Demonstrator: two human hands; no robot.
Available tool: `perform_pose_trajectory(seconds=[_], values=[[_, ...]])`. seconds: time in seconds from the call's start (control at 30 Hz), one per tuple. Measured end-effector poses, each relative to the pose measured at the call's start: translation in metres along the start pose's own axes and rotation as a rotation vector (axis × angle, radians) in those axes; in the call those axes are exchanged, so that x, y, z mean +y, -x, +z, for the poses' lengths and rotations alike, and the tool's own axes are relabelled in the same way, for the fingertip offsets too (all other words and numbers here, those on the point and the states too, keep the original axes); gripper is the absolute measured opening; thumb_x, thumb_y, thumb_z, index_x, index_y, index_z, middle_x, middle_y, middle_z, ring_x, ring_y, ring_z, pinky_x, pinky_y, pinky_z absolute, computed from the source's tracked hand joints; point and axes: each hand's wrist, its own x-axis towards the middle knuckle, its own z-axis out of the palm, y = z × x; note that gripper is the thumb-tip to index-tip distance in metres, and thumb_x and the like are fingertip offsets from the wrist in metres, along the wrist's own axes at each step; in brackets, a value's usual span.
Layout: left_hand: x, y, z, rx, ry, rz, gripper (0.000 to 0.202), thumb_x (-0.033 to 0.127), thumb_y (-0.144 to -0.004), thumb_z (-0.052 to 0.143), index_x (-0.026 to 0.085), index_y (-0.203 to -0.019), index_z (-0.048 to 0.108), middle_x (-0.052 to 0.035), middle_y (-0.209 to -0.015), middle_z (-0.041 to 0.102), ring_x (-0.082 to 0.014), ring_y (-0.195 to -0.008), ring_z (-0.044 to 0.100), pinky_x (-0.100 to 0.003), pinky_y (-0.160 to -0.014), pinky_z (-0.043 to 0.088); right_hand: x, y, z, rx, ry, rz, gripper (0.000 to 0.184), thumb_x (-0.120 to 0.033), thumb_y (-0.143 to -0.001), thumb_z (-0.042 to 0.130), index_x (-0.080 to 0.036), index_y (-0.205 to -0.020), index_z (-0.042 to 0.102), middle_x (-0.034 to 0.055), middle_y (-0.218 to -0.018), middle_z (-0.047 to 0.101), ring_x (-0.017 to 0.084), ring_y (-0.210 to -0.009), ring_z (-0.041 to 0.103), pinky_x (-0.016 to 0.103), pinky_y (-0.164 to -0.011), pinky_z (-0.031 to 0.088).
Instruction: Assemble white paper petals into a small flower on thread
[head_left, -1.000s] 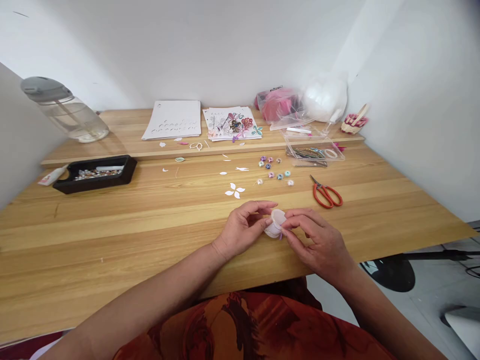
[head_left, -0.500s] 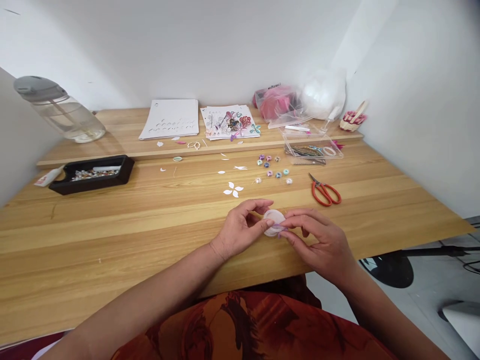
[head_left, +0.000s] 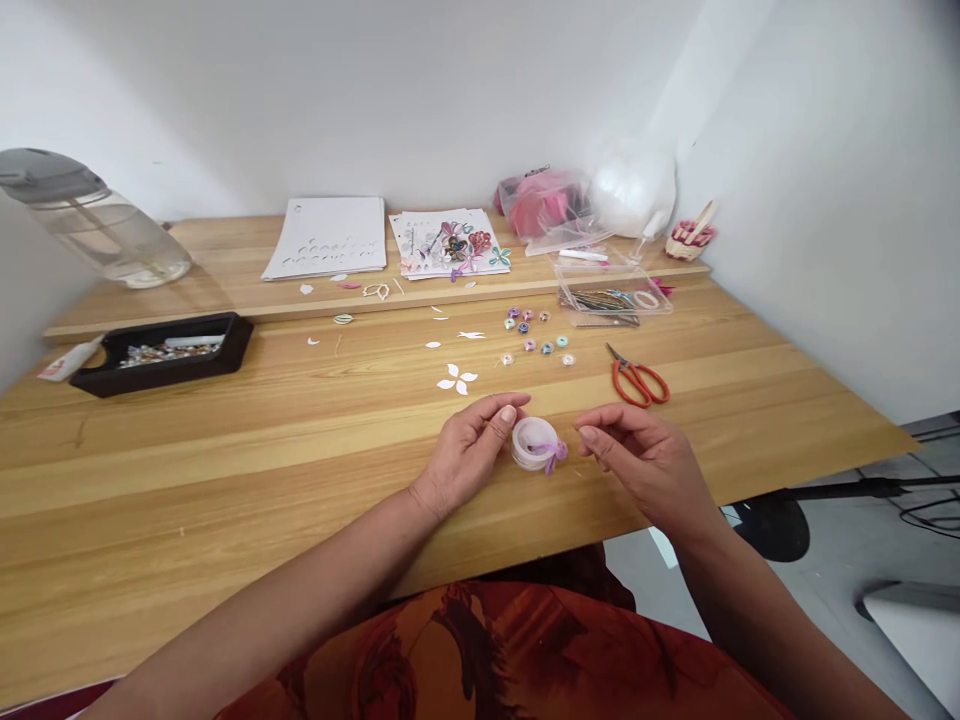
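A whitish round, hollow container or roll (head_left: 526, 460) sits on the table between my hands, with a small purple ribbon-like piece (head_left: 556, 455) at its right edge. Just left of it is my left hand (head_left: 474, 440), fingers loosely curved and thumb apart from the round piece, holding nothing visible. On the other side my right hand (head_left: 637, 450) has thumb and index finger pinched together, a little away from the purple piece. Whatever may be between those fingertips is too small to make out.
Orange-handled scissors (head_left: 639, 382) lie beyond my right hand. Several small thread bobbins (head_left: 547, 348) and white petal cutouts (head_left: 457, 379) are farther back. A black tray (head_left: 169, 372) of beads stands left, near a water bottle (head_left: 112, 240). A clear box (head_left: 615, 290) holds tools.
My hands have let go of the round piece, which now rests on the table with its purple bit showing. The right hand has drawn back to the right.
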Motion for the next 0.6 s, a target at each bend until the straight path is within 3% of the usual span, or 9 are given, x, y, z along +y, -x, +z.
perform_pose_trajectory(seconds=[0.17,0.3,0.6], values=[[-0.002,0.001,-0.002,0.017,-0.084,0.051,0.040,0.045,-0.095,0.049,0.020,-0.122,0.064,-0.0086,-0.120,0.065,-0.0209,-0.109,0.060,-0.028,-0.083,0.049,-0.001,-0.002,-0.002,-0.004,-0.052,0.104,0.019,-0.034,-0.084,0.071,-0.016,-0.090,0.068,0.0018,-0.069,0.063,0.010,-0.058,0.053,0.021,-0.052,0.042],[-0.002,0.002,-0.003,0.064,-0.115,0.086,0.037,0.043,-0.095,0.050,0.019,-0.118,0.066,-0.0085,-0.118,0.067,-0.0212,-0.107,0.062,-0.030,-0.084,0.049,0.005,-0.002,-0.006,0.012,-0.136,0.180,0.024,-0.037,-0.084,0.071,-0.017,-0.096,0.067,0.0023,-0.070,0.063,0.011,-0.061,0.055,0.020,-0.049,0.039],[0.001,0.005,-0.002,0.073,-0.255,0.309,0.024,0.033,-0.094,0.054,0.020,-0.107,0.070,-0.0078,-0.107,0.067,-0.0184,-0.100,0.061,-0.028,-0.081,0.048,-0.006,-0.005,-0.011,0.066,0.105,-0.025,0.019,-0.035,-0.085,0.068,-0.018,-0.092,0.069,0.0052,-0.086,0.068,0.016,-0.075,0.061,0.028,-0.068,0.051]])
